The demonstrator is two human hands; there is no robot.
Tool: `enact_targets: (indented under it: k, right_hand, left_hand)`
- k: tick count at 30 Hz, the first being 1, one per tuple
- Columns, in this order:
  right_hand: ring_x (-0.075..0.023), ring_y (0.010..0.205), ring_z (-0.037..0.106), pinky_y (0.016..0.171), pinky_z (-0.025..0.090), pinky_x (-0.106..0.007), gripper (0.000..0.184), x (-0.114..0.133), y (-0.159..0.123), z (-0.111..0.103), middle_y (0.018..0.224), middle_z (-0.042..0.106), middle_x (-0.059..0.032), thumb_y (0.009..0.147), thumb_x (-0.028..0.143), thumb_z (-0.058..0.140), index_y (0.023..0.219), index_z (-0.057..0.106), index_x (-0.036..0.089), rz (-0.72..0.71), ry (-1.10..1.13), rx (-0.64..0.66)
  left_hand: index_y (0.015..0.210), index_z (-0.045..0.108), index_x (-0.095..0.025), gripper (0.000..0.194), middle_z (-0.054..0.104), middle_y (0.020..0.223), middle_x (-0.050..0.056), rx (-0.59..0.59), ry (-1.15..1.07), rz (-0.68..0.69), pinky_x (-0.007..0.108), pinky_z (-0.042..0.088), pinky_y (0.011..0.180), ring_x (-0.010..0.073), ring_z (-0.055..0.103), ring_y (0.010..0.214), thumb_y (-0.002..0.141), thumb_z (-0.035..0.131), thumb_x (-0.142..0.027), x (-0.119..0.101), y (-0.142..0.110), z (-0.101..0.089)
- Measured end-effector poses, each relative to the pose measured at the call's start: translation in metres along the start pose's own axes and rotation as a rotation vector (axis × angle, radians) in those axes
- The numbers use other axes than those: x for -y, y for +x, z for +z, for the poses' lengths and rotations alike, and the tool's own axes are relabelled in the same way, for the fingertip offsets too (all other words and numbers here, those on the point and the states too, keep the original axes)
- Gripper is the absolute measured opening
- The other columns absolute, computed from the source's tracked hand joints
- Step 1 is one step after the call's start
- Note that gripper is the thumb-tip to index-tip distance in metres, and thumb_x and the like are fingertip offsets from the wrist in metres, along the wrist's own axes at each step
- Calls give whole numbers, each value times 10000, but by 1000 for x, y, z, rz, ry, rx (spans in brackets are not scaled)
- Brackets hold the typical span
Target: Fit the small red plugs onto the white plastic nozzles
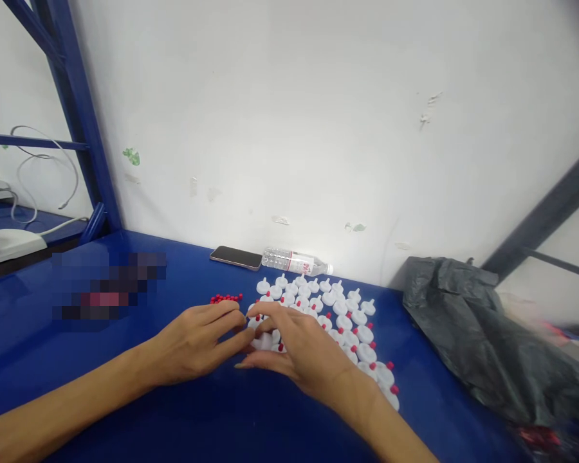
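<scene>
Over the blue tabletop my two hands meet at the fingertips. My right hand curls around a round white plastic piece, gripping it between thumb and fingers. My left hand comes in from the left with its fingers drawn together at that piece; whatever they pinch is hidden. Beneath and beyond my right hand lie several rows of white discs with short stems, many with a small red cap on the stem. A cluster of loose red caps lies just behind my left hand.
A phone and a clear plastic bottle lie along the white wall. On the right is a crumpled dark plastic bag. A pixelated dark object is at the left. Blue metal posts frame the table; white cables hang beyond them.
</scene>
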State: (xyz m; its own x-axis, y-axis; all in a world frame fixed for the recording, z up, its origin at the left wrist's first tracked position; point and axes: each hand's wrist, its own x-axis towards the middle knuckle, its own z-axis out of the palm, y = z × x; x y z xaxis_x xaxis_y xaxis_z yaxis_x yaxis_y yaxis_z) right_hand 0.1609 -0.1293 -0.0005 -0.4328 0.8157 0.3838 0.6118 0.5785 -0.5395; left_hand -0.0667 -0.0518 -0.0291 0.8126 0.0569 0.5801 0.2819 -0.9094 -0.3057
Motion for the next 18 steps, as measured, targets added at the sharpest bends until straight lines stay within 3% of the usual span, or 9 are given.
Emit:
enact_targets:
  k: [4,7,10,13,18]
  right_hand:
    - [-213,1022,743,904,607,-370,649,1,1,-3,1134,777,79,832,604,707,1389,388,508,24,-75,18]
    - [-224,1029,735,925,598,-375,523,-6,1,-19,1130,781,14,905,449,682,1389,491,404,-38,-246,-34]
    - [-240,1040,731,937,588,-390,274,-25,-5,-50,1141,774,-54,963,365,608,1217,652,274,36,-373,-200]
    - [-231,926,738,864,591,-379,182,-50,-14,-82,1064,776,-39,967,364,578,1052,690,247,189,-432,-367]
    - [-248,1005,686,890,536,-398,217,-78,-22,-99,1035,731,-60,945,421,596,968,722,245,259,-559,-361]
  left_hand:
    - [1001,651,-228,214,669,849,35,-50,41,-2,328,511,757,219,598,853,971,468,-121,-1,5,-2]
    - [882,605,-198,199,620,764,31,-80,-25,-66,318,444,665,197,523,755,977,447,-124,4,5,-5]
    - [805,570,-191,290,568,699,20,-120,-58,-303,318,398,630,182,471,696,1025,381,-175,19,2,-9]
    - [831,621,-190,347,627,786,38,-15,23,-577,331,412,666,205,515,766,1056,370,-275,37,-1,-12]
    - [1102,717,-210,367,692,1057,64,87,15,-765,348,477,745,255,584,998,1052,395,-379,52,-4,-8]
